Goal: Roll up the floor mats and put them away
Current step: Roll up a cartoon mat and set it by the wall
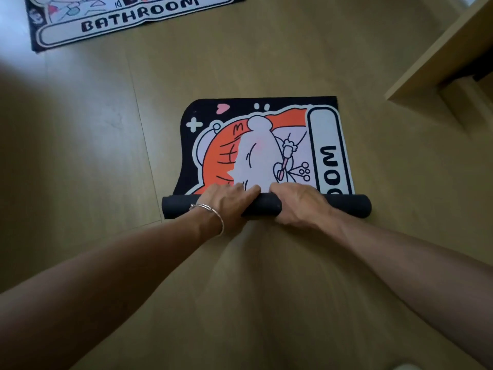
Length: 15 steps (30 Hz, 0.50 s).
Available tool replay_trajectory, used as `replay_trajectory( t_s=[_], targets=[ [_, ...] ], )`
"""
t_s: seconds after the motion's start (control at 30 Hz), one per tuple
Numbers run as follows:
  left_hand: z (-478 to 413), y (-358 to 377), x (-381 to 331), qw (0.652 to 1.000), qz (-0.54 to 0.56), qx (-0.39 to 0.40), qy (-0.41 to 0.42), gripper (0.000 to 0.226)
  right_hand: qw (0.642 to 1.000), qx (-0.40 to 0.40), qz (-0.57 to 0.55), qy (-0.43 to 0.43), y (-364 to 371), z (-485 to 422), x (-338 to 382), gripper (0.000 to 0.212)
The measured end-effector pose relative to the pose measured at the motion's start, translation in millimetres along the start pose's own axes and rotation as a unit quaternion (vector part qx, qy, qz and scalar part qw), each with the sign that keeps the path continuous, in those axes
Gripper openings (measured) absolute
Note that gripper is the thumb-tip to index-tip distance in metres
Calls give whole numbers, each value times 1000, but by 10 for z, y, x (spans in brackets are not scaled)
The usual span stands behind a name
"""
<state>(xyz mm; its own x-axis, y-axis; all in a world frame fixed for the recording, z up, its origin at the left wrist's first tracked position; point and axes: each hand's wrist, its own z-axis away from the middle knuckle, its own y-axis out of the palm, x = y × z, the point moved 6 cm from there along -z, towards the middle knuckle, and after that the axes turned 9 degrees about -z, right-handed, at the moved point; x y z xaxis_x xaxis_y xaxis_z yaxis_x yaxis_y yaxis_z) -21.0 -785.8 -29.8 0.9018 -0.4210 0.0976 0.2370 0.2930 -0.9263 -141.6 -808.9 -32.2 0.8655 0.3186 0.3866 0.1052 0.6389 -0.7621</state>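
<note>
Being gripped near its middle by the left hand (229, 202) and the right hand (301, 206) so it winds tight, the mat roll (346, 206) lies under both hands, its flat part (261, 148) spread just beyond.

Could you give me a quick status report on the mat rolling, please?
Left hand, right hand both grip near mat at its roll. Mat partly rolled, far part flat. Second mat flat, upper left. Nothing on the unrolled part.

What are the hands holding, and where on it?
The left hand and right hand both grip the partly rolled mat by its black roll, side by side near its middle, fingers curled over the top. The other mat lies flat, untouched.
</note>
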Motion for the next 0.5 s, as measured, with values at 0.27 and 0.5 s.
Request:
replay_trajectory(
  t_s=[0.27,0.5],
  targets=[
    [-21,126,-33,969,204,137,-18,57,992,-61,104,-47,28,51,17,30],
    [6,147,-63,986,133,100,-14,44,991,-63,106,-51,33,64,37,34]
  ],
)
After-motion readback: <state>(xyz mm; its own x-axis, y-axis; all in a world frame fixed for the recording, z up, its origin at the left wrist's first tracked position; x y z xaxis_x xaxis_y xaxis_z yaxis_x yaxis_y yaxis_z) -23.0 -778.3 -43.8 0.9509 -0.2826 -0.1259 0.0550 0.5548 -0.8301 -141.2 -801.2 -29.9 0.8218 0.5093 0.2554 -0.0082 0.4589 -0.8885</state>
